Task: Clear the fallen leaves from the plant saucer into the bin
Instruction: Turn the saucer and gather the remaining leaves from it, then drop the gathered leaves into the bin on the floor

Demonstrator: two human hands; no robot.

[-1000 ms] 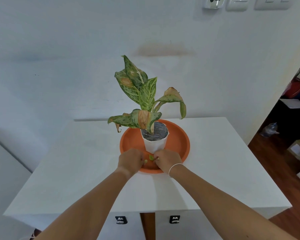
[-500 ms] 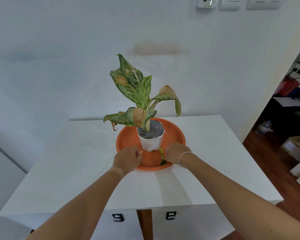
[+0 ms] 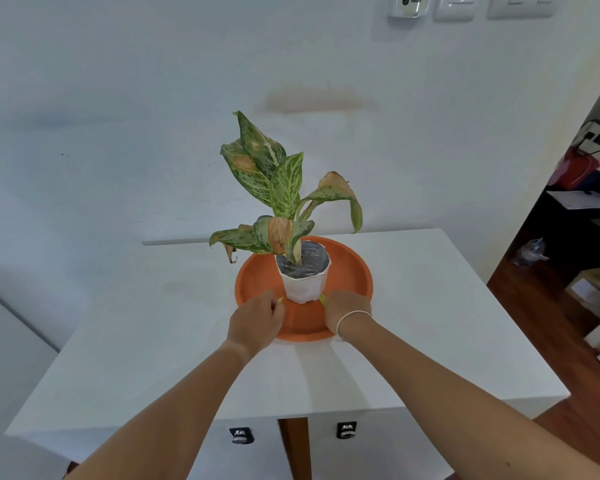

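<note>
An orange plant saucer (image 3: pixel 352 271) sits on the white table (image 3: pixel 430 334) with a white pot (image 3: pixel 303 287) holding a speckled green plant (image 3: pixel 274 199). My left hand (image 3: pixel 255 323) rests over the saucer's front left, fingers closed on a small yellow-green leaf (image 3: pixel 280 300). My right hand (image 3: pixel 347 311), with a white bracelet, is over the front right beside the pot, fingers closed on another yellow-green leaf (image 3: pixel 322 299). No bin is in view.
The table stands against a white wall, with two dark drawer knobs (image 3: pixel 241 436) under its front edge. To the right a wooden floor (image 3: pixel 548 306) leads to a doorway with a red bag (image 3: pixel 577 168) and boxes.
My hands have drawn apart from the saucer's front middle to either side of the pot. The green leaf that lay between them is now in my right hand's fingers.
</note>
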